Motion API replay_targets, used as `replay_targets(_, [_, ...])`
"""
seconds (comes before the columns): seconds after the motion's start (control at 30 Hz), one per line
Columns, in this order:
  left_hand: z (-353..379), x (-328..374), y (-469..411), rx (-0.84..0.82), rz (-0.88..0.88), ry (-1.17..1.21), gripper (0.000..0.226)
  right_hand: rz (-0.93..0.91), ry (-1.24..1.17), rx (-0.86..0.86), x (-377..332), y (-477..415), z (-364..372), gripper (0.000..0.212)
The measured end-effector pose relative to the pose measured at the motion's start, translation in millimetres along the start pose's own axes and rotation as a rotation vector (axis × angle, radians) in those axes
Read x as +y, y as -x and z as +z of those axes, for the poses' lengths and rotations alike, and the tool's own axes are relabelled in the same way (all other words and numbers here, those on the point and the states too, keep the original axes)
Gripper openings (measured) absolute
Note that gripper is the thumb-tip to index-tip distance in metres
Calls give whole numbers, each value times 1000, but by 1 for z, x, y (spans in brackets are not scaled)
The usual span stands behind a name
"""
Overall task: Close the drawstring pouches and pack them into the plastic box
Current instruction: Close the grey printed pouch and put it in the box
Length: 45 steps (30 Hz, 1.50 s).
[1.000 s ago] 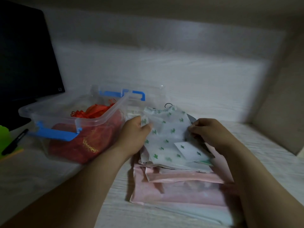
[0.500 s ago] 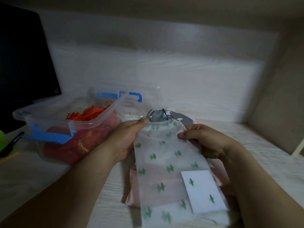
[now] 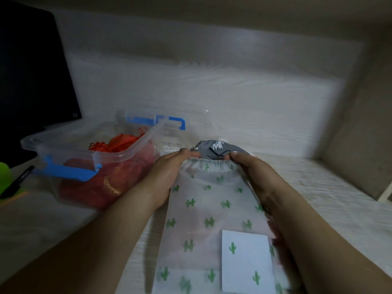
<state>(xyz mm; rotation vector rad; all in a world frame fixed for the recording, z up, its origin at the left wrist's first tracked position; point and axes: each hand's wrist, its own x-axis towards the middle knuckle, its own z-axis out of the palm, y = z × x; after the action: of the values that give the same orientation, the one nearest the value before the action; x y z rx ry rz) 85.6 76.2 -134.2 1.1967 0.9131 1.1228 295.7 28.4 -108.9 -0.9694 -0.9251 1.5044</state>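
Observation:
A translucent white drawstring pouch with green cactus prints [image 3: 209,221] hangs spread out in front of me, a white label on its lower right. My left hand [image 3: 167,172] pinches the left end of its gathered top hem. My right hand [image 3: 252,175] pinches the right end. Behind the hem lies a grey pouch with white animal prints [image 3: 218,148]. To the left stands the clear plastic box [image 3: 72,145] with blue latches, holding red and orange pouches [image 3: 110,179]. Pink pouches under the cactus pouch are mostly hidden.
A dark monitor [image 3: 31,71] stands at the far left behind the box. A black pen [image 3: 16,183] and a green object [image 3: 4,175] lie at the left edge. The pale wood-grain surface [image 3: 318,198] meets a wall behind and on the right.
Both hands lifted the cactus pouch off the pile and drew it toward me. It now hangs open and flat. My fingers have moved to the two ends of its top hem, uncovering the grey pouch.

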Motion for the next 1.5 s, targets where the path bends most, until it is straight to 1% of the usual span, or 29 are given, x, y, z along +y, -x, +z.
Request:
replay_targets(0.07, [1,0,-2,-33,-38,90,39,8,-96,-29,-1,-4,-2,13])
replay_targets(0.13, [2,1,-1,-51,-67,183,44,-13,-171,10,-2,-7,-4,9])
replay_targets(0.27, [7,5,3,-36,-66,351,47,-78,-279,52,-2,-9,-8,12])
replay_targets(0.33, [9,8,6,-24,-58,429,49,-138,-337,106,-3,-9,-9,12])
replay_targets(0.4, [9,8,6,-14,-73,571,49,-178,-396,165,-6,-10,-10,14])
replay_targets(0.47, [9,9,6,3,-77,712,49,-153,-453,178,-10,-11,-13,18])
replay_targets(0.53, [9,10,5,19,-85,731,50,-97,-444,169,-12,-9,-16,22])
replay_targets(0.6, [11,11,4,-12,-91,634,51,-50,-378,149,-13,-8,-19,25])
replay_targets(0.7, [15,11,8,-58,-15,362,48,-26,-193,141,-14,-4,-16,26])
replay_targets(0.8, [20,7,14,-95,129,12,43,-147,31,83,-16,2,-8,29])
replay_targets(0.9, [23,6,20,-163,264,-251,37,-284,241,19,-16,7,5,24])
replay_targets(0.97, [25,7,22,-174,349,-483,38,-359,313,-22,-14,6,12,22])
replay_targets(1.0, [27,7,22,-182,376,-559,40,-379,324,-64,-13,4,14,22])
replay_targets(1.07, [30,7,21,-203,398,-618,44,-407,341,-137,-9,4,17,23])
replay_targets(1.2, [33,6,18,-194,370,-666,39,-466,372,-160,-6,6,21,27])
replay_targets(1.43, [36,9,14,-156,355,-721,42,-414,293,-86,-10,9,33,24])
replay_targets(1.5, [39,14,16,-157,319,-680,41,-378,205,1,-11,9,36,23])
